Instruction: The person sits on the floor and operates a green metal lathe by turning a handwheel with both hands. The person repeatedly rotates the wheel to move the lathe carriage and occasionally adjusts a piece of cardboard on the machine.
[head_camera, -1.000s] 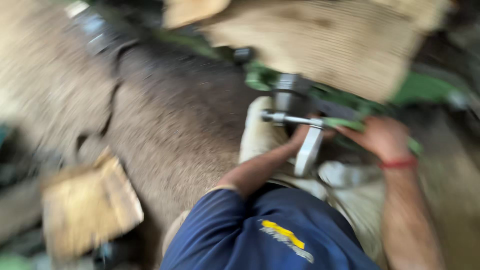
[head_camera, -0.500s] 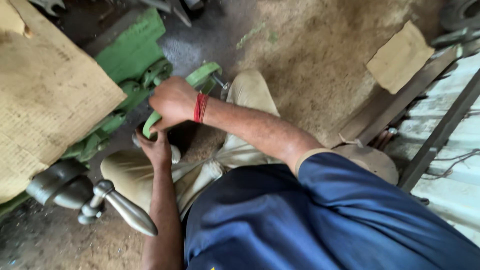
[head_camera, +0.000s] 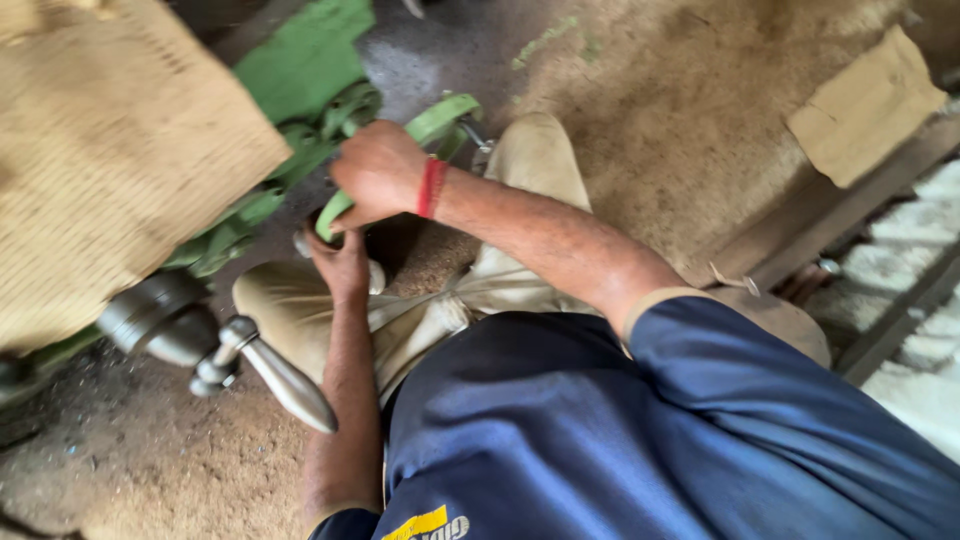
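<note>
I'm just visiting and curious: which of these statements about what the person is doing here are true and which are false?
1. The right hand wears a red wristband. True.
2. The right hand is closed around a green lever. True.
3. The left hand grips the metal handle. False: no hand is on that handle; the left hand is up just under the right hand, by the lever's lower end.
4. The person's shirt is red. False: it is blue.
5. A cardboard piece lies on the floor, apart from both hands. True.
</note>
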